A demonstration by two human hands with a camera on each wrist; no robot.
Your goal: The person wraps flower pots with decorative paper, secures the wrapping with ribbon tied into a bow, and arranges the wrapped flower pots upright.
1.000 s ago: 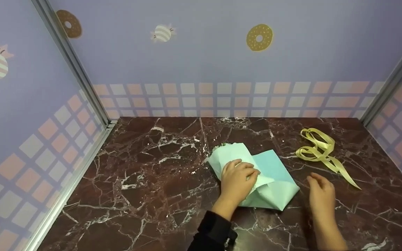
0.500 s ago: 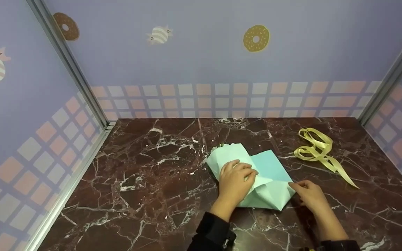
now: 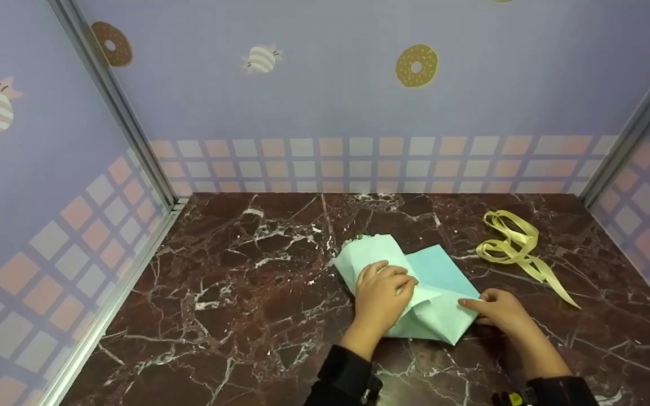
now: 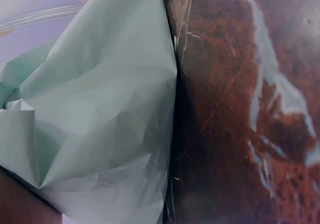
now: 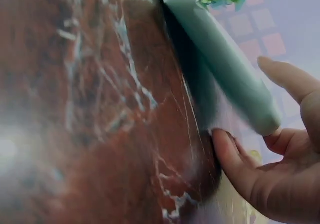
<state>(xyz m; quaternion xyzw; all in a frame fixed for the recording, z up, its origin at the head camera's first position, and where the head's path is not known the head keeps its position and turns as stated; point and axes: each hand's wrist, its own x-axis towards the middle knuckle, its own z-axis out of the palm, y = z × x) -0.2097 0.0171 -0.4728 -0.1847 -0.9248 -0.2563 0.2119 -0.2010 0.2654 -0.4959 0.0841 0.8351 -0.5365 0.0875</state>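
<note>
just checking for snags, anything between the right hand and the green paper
Nothing visible: the right hand touches the green paper at its right corner. The yellow ribbon lies farther back, not between them.

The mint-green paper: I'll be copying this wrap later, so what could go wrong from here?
The mint-green paper may spring open if the left hand lifts off it, since the yellow ribbon lies loose, apart from it. The right hand is at the corner, but its thumb looks clear of the paper in the right wrist view, so the edge might slip away.
</note>
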